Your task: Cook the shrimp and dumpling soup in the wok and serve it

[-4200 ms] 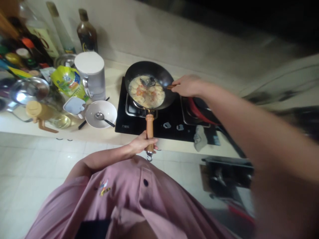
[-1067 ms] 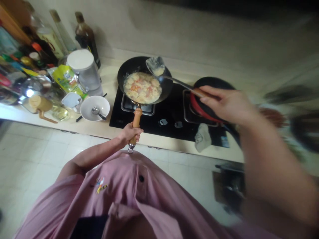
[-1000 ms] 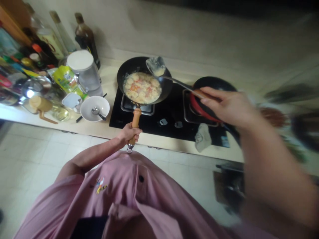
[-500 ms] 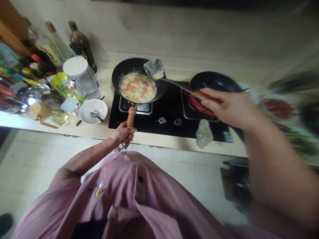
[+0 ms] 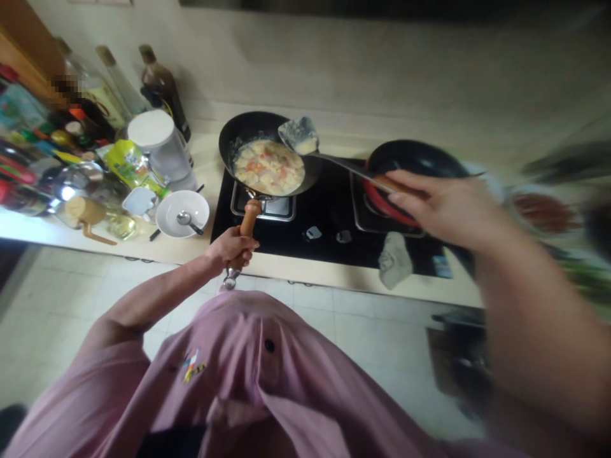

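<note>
My left hand (image 5: 232,246) is wrapped round the wooden handle of a dark wok (image 5: 232,135) at the left burner. Pale, soupy food (image 5: 270,168) with orange-red pieces lies in the wok. My right hand (image 5: 442,200) grips the wooden handle of a metal spatula (image 5: 299,135), whose food-smeared blade is over the wok's right rim. Some pale food clings to the blade. Beneath and behind my right hand, a red pan (image 5: 413,156) with a black inside sits on the right burner.
A white bowl (image 5: 167,210) with a spoon (image 5: 188,221) stands left of the black stove (image 5: 305,210). Bottles, jars and a white-lidded pitcher (image 5: 153,130) crowd the left counter. A grey cloth (image 5: 395,261) hangs at the front edge. At right is a plate of reddish strips (image 5: 544,211).
The wok's handle end and my left hand have swung slightly left, and the food in the wok has shifted and looks looser. My right hand keeps the spatula nearly still.
</note>
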`<move>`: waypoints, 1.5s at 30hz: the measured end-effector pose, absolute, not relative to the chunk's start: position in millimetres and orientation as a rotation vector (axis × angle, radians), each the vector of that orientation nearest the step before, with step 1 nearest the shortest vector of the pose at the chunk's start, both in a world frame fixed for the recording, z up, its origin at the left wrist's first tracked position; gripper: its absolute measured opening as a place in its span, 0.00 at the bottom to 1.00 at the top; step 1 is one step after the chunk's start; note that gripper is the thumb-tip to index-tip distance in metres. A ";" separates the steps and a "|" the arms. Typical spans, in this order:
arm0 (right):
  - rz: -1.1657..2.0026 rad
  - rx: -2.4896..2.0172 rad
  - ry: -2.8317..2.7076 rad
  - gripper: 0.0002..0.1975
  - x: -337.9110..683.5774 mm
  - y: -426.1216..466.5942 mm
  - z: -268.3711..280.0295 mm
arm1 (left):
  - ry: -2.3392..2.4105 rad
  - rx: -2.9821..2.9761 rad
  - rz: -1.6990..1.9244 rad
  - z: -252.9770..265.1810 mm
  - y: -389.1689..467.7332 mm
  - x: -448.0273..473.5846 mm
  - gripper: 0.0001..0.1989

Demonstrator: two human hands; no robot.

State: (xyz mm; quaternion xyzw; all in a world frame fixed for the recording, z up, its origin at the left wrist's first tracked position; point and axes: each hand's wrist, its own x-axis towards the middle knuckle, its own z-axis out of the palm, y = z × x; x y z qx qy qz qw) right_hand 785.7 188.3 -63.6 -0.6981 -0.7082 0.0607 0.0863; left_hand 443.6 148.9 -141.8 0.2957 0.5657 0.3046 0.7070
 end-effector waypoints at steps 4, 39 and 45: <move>0.180 -2.099 -2.122 0.30 785.8 188.9 -64.1 | 1.249 0.655 0.664 -134.5 150.4 440.2 0.16; 0.126 -2.133 -2.101 0.27 781.1 199.0 -70.7 | 1.092 0.741 0.804 -236.4 158.5 441.8 0.25; 0.194 -2.168 -2.053 0.26 777.0 198.7 -72.6 | 1.090 0.751 0.812 -245.6 161.4 444.1 0.25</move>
